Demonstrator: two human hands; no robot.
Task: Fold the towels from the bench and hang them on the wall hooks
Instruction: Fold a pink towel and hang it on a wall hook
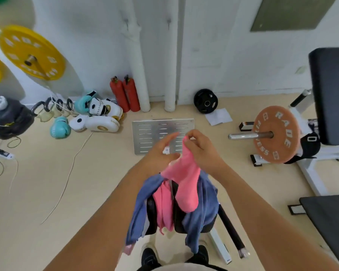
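Head camera looks steeply down, near the floor.

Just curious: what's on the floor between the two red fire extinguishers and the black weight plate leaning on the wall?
In the head view, two white pipes run down the wall between the fire extinguishers and the black weight plate.

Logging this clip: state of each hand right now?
Left hand: open, fingers straight beside the pink towel.
Right hand: pinches the pink towel's top edge.
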